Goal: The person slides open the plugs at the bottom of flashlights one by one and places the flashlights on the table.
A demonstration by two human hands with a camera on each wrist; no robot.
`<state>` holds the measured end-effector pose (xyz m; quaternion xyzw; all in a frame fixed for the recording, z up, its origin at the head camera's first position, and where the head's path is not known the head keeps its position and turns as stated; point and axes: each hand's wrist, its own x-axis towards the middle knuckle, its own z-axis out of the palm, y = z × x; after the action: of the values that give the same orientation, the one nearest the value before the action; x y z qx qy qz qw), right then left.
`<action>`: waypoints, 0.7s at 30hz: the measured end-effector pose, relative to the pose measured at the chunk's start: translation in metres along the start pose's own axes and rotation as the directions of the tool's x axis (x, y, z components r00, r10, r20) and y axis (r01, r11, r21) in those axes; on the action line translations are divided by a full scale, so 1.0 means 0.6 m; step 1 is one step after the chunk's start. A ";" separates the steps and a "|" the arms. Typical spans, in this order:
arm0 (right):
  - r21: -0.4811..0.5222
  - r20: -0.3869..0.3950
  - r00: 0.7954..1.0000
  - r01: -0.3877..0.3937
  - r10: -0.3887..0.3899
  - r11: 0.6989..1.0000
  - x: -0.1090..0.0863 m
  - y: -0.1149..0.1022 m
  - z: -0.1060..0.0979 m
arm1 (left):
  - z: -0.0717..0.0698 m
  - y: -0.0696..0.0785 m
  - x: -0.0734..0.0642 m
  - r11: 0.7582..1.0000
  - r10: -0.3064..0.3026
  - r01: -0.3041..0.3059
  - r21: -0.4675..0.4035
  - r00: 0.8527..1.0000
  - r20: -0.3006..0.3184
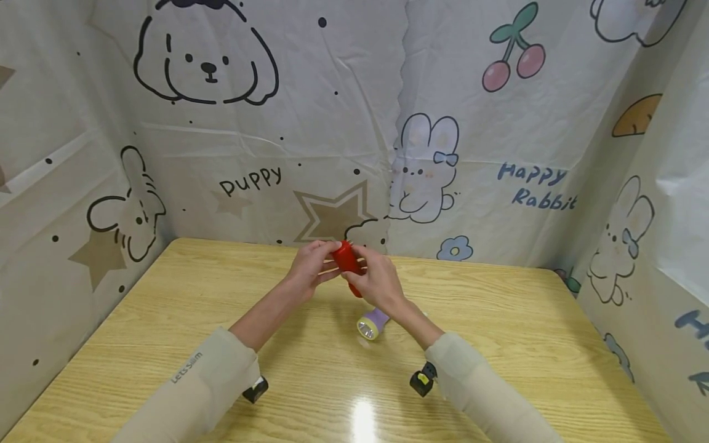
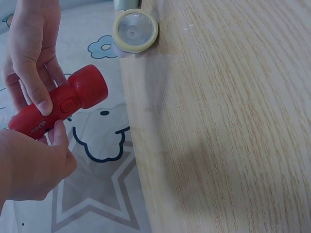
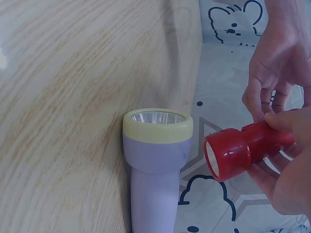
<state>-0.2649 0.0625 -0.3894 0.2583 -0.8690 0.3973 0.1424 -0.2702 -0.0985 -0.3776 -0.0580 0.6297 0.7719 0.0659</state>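
L hand [image 1: 310, 266] & R hand [image 1: 380, 280] grip red torch [image 1: 346, 257]; purple torch [image 3: 156, 156], w/ reflector [image 3: 158, 118] inside rim [image 3: 158, 132], on worktop [image 1: 498, 332].

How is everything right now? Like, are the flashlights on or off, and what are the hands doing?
Red flashlight: tilted, held up off the wooden table; can't tell if it's lit.
Purple flashlight with yellow rim: lying on the table, looks unlit.
Left hand: holding the red flashlight.
Right hand: holding the red flashlight too.
Printed cloth: hanging, creased.
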 end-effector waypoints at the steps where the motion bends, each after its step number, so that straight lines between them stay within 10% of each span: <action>1: -0.001 0.000 1.000 -0.001 0.001 1.000 0.000 -0.001 0.000 | 0.000 0.000 0.000 1.000 -0.001 0.001 -0.003 1.000 -0.002; 21: -0.045 0.002 1.000 0.009 -0.009 0.999 -0.005 -0.004 0.001 | 0.000 0.002 -0.005 1.000 -0.010 0.010 0.005 1.000 0.008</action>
<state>-0.2613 0.0620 -0.3896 0.2592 -0.8767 0.3767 0.1494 -0.2675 -0.0989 -0.3757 -0.0582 0.6311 0.7701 0.0725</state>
